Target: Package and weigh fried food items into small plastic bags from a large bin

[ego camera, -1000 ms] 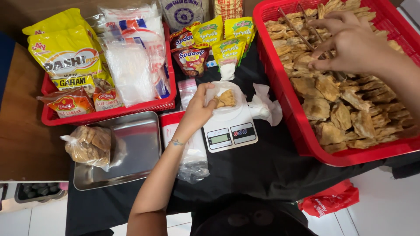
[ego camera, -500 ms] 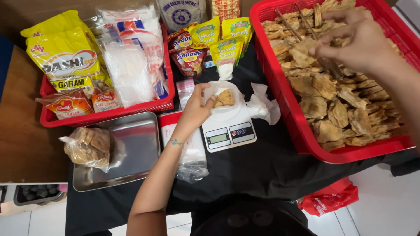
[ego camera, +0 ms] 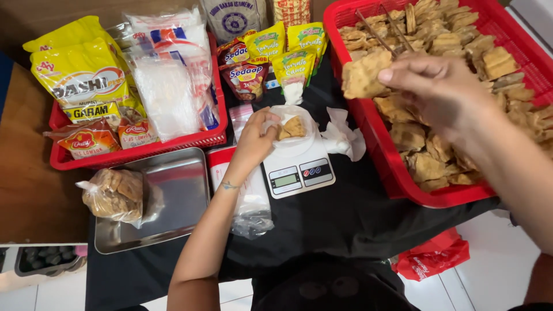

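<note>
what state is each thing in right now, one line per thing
left hand: holds open the clear bag on the scale
clear bag: open, a few crackers inside
scale: on, display lit
right hand: holds a cracker above the red basket
steel tray: holds one filled bag

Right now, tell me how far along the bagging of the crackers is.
Done: one filled, closed bag of crackers lies on the metal tray. In hand: the left hand holds a clear bag open on the white kitchen scale, a few pieces inside, while the right hand carries another cracker over. Left: the red basket holds plenty more.
</note>
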